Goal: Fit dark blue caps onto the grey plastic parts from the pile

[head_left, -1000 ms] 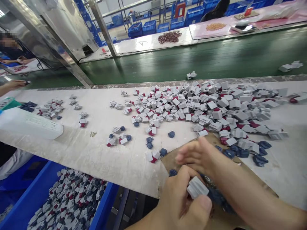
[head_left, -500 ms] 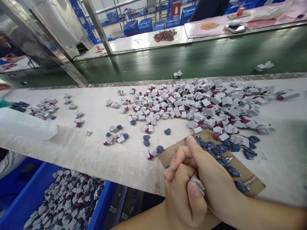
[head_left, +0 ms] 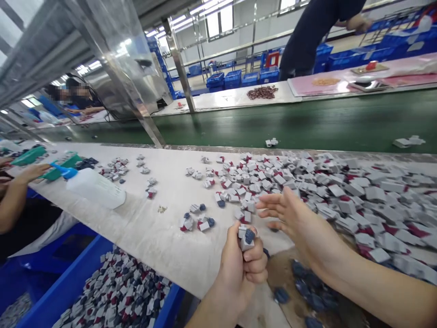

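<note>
Drew right hand (head_left: pixel 303 228) off left hand (head_left: pixel 235 273) since the earlier head view. Spread right fingers wide, nothing visible in them; closed left fingers around grey piece (head_left: pixel 247 244), near heap (head_left: pixel 327 175). Probably light, stiff, slightly slippery; best pinched by flat sides, clear of blue knob (head_left: pixel 250 235).

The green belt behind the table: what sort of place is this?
Probably a factory assembly line: a long green conveyor belt, a heap of small grey-and-red parts and a blue crate filled with similar pieces suggest it.
</note>
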Motion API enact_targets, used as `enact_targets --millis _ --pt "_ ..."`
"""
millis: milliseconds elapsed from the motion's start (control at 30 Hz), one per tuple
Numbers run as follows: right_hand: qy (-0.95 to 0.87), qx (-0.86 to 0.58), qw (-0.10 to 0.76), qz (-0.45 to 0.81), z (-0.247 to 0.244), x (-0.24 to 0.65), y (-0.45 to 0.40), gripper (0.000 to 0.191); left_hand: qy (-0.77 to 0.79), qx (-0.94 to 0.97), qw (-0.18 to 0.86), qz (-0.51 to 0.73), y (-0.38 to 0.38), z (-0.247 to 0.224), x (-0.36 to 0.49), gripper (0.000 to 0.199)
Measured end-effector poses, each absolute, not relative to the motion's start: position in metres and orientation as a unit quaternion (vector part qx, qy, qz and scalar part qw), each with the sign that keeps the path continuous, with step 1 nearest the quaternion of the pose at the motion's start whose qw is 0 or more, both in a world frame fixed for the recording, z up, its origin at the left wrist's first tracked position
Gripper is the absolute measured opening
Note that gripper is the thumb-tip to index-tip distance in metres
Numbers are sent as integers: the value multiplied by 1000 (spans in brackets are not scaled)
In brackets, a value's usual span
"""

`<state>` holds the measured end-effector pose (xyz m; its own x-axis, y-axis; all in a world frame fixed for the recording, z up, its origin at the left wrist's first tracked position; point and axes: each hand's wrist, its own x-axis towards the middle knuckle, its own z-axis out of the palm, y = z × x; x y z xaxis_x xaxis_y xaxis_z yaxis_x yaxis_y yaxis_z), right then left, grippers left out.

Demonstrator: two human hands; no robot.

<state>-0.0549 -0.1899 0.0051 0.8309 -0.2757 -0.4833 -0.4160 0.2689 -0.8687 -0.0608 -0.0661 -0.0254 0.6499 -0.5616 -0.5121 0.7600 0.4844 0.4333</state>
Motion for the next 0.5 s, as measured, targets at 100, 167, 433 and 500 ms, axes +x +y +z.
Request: enact_targets --millis 100,167,433,500 --pt "314 -607 728 49 4 -43 -194 38 184 285 855 -393 -58 -27 -51 53" --pt "317 -617 718 59 -2 -39 -194 34 199 262 854 -403 -59 -28 -47 58" --pt "253 -745 617 4 -17 8 -215 36 231 331 850 -337 -18 -35 -39 67" --pt "219 -799 558 -50 -10 49 -233 31 254 436 849 -158 15 -34 -39 57"
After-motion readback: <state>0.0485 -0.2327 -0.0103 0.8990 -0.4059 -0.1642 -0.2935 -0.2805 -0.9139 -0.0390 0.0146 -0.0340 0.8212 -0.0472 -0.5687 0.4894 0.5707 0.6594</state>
